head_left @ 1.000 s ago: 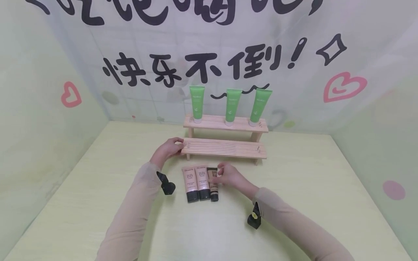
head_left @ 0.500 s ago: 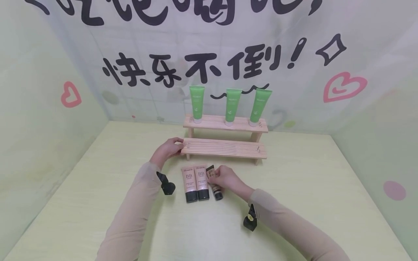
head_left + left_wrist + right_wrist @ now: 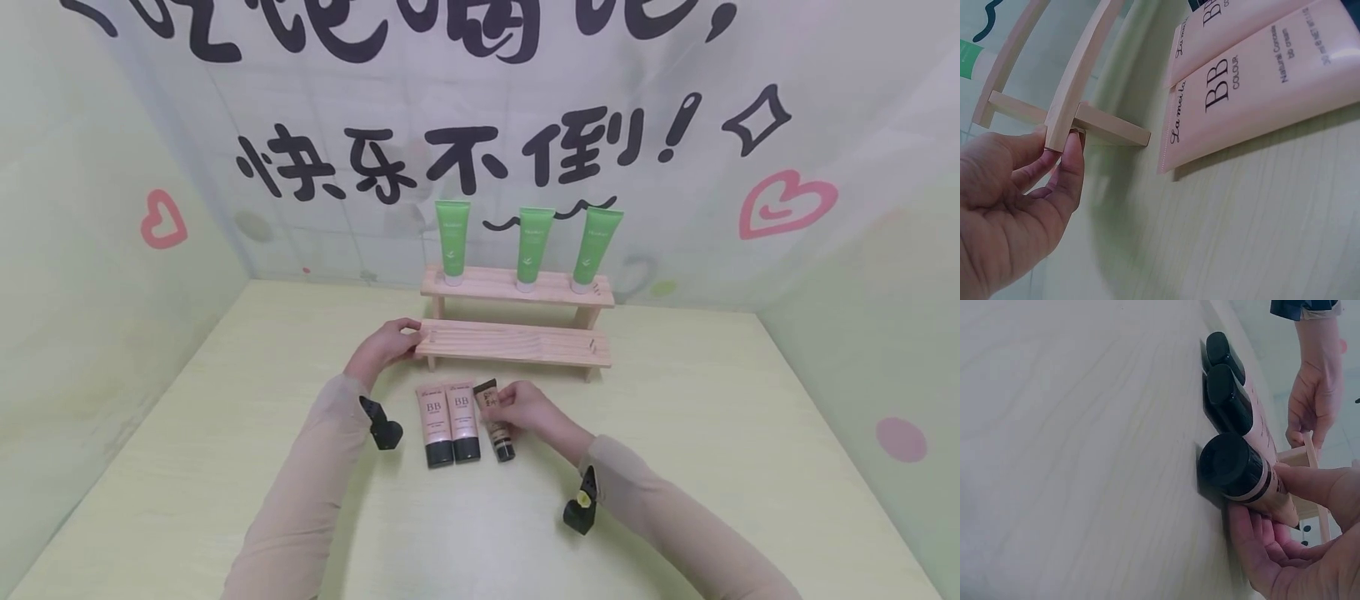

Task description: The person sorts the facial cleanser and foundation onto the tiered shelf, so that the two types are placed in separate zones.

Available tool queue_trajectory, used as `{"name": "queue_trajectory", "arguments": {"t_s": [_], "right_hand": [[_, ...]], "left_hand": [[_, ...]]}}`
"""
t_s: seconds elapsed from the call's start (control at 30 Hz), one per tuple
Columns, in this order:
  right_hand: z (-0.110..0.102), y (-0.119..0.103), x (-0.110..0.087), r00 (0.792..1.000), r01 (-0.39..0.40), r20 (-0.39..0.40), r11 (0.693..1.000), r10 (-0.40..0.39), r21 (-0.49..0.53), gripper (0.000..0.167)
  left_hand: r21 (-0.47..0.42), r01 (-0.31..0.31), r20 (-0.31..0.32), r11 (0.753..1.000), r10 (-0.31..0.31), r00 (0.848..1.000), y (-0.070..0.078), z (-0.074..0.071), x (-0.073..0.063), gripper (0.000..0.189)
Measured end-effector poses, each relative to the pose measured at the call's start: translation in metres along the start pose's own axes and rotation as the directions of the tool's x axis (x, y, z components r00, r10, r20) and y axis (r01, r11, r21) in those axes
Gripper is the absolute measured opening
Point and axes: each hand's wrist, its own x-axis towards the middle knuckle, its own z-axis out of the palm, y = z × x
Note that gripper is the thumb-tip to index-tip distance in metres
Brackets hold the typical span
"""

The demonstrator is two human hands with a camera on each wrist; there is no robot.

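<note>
Pinching a small brown tube [image 3: 499,433] in the right hand [image 3: 531,408], gripping a wooden rack [image 3: 517,342] with the left hand [image 3: 387,341]
Head view: the brown tube lies slanted just right of two pink tubes [image 3: 462,417], in front of the rack, whose upper shelf [image 3: 487,284] bears three standing green tubes [image 3: 533,246]. Left wrist view: thumb and fingers clasp the end of the lower shelf [image 3: 1077,87]. Right wrist view: thumb and fingers hold the brown tube from opposite sides, close behind its black cap [image 3: 1225,461]
</note>
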Motion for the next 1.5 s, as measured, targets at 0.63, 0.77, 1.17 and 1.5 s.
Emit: {"name": "queue_trajectory", "arguments": {"t_s": [0.63,0.77,1.17,1.5], "right_hand": [[-0.023,-0.009,-0.002,0.992,0.103,0.054,0.984,-0.112,0.147,0.052],[-0.027,-0.013,-0.003,0.992,0.101,0.058,0.98,-0.112,0.17,0.05],[-0.032,-0.016,-0.001,0.989,0.125,0.051,0.978,-0.136,0.165,0.05],[-0.031,-0.032,0.007,0.986,0.162,0.009,0.968,-0.167,0.192,0.051]], "left_hand": [[-0.032,0.01,0.01,0.999,-0.01,1.0,0.003,0.001,-0.002,0.043],[-0.025,0.011,0.01,1.0,-0.011,1.0,0.002,0.001,-0.002,0.044],[-0.006,0.01,0.01,1.0,-0.01,1.0,0.002,0.001,-0.001,0.043],[-0.009,0.012,0.008,1.0,-0.012,1.0,0.0,0.001,0.001,0.044]]}}
